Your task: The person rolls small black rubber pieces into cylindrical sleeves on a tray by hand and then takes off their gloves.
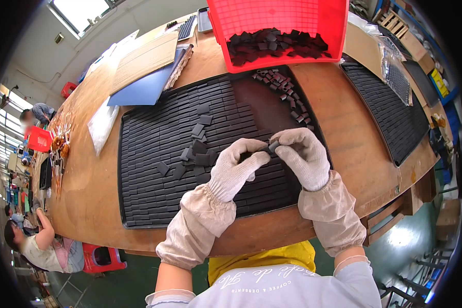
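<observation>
Over tray (264,109), left hand (237,168) and right hand (308,158), grips pinching a small dark piece (274,146), seem, detail being tiny, to work it; next move calls for steadiness.

Red bin (277,18): barred the way beyond the grip.
Black tubes (284,87): crowded between grip and bin.
Loose squares (199,148): obstructed the grip's left.
Tabletop (346,133): gave passage rightward.
</observation>
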Demonstrator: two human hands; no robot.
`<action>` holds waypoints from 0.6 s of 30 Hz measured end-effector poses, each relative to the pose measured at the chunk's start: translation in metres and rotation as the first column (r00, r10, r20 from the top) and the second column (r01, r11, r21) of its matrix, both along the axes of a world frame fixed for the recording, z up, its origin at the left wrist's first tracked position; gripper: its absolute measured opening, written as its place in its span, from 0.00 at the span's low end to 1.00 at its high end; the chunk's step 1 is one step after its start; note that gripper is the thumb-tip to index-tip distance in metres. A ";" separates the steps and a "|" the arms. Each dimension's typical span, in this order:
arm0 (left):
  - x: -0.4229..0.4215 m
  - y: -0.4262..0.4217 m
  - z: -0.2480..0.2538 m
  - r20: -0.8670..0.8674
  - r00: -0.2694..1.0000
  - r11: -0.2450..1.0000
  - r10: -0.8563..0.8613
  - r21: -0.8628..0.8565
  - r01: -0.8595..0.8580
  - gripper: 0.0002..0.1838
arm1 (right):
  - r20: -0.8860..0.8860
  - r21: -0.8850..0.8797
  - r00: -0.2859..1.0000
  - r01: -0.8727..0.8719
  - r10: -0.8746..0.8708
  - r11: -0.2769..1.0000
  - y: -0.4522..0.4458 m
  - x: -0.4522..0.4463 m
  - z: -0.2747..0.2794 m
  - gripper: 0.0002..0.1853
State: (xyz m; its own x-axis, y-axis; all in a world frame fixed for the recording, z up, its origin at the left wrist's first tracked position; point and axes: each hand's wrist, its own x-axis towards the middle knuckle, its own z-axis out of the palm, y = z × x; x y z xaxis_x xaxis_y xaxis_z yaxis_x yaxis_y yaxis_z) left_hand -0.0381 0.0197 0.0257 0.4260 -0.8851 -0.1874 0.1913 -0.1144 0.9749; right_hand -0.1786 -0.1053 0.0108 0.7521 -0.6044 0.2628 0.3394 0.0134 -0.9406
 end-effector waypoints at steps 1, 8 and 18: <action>0.001 0.001 -0.001 0.000 1.000 1.000 0.000 0.001 0.000 0.11 | -0.028 -0.034 0.999 0.018 -0.019 0.999 0.000 0.000 0.000 0.09; 0.004 0.002 -0.002 -0.049 0.998 0.999 -0.040 0.023 0.041 0.16 | -0.151 -0.377 0.982 0.050 -0.115 0.925 -0.005 0.003 0.007 0.07; 0.004 0.002 -0.002 -0.010 0.996 0.995 -0.093 0.046 0.094 0.18 | -0.157 -0.634 0.985 -0.042 -0.076 0.772 -0.018 -0.002 0.014 0.08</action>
